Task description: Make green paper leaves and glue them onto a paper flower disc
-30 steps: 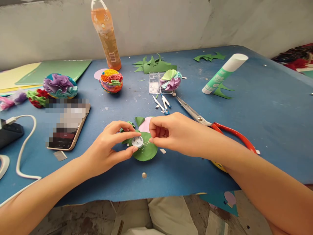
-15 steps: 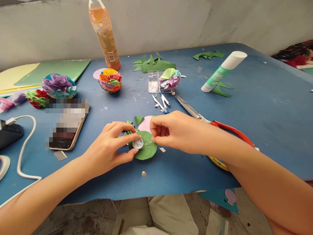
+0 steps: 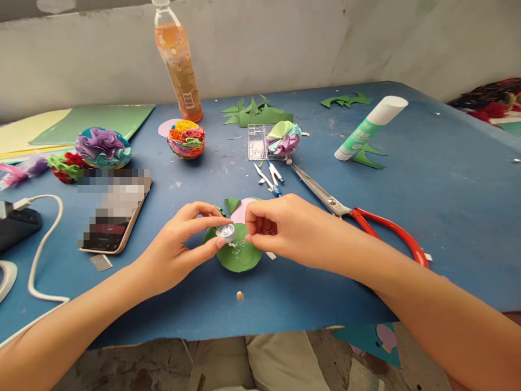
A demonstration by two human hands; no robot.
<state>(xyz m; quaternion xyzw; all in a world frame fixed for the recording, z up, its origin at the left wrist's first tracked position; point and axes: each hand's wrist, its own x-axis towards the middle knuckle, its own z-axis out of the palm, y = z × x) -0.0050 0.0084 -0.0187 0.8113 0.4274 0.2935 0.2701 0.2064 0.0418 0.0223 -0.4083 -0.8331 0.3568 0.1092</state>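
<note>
Between its thumb and forefinger, my left hand (image 3: pixel 185 244) grips a small round white piece (image 3: pixel 225 232) that is tilted above the left part of a green paper disc (image 3: pixel 244 258). Thin whitish strands lie on the disc near that piece. My right hand (image 3: pixel 280 231) is closed in a pinch at the disc's upper right; what its fingertips hold, if anything, is too small to name. Behind the disc are a pink paper circle (image 3: pixel 240 210), partly hidden by my right hand, and folded green paper pieces (image 3: pixel 232 205).
Large scissors (image 3: pixel 334 205) lie beside my right forearm. A compass (image 3: pixel 271 176) and a ruffled paper ball (image 3: pixel 284 137) are behind my hands. A glue stick (image 3: pixel 370 129) stands tilted at the right. The phone (image 3: pixel 118 212) and white cable (image 3: pixel 43 255) are at the left.
My left hand has lifted and tipped the round white piece up and to the left off the disc. My right hand has shifted slightly left. The whole view has moved a little.
</note>
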